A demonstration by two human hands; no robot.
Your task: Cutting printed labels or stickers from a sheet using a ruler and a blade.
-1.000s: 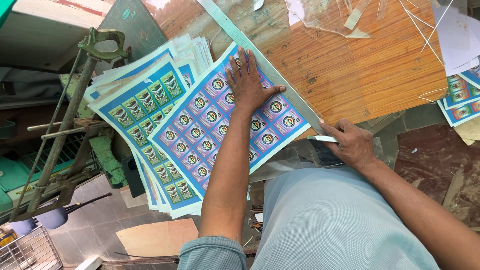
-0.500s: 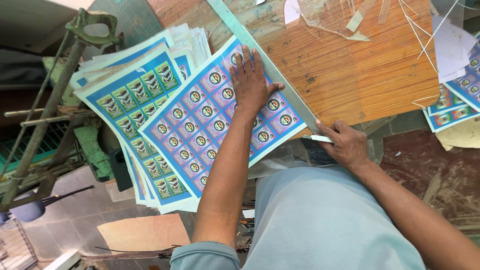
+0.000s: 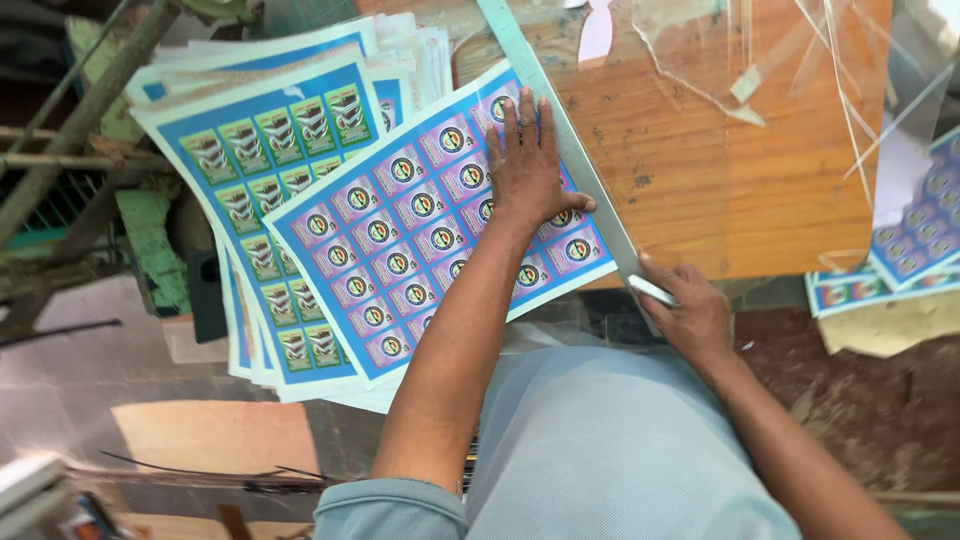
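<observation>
Both hands work at a printed sheet on an orange-brown wooden worktop (image 3: 720, 170).

Left hand (image 3: 528, 165) lies flat, fingers spread and released, pressing on a blue-bordered paper sheet printed with rows of round-emblem labels (image 3: 420, 230) at the centre of the frame. Right hand (image 3: 690, 310), at centre right, is clenched around a small pale-handled tool (image 3: 652, 290) at the lower end of a long pale-green straightedge (image 3: 560, 140) that runs diagonally from the top centre along the sheet's right edge. Under the sheet, toward the upper left, fans a stack of blue sheets with green rectangular labels (image 3: 270, 160). More printed blue sheets (image 3: 900, 250) lie at the right edge.
</observation>
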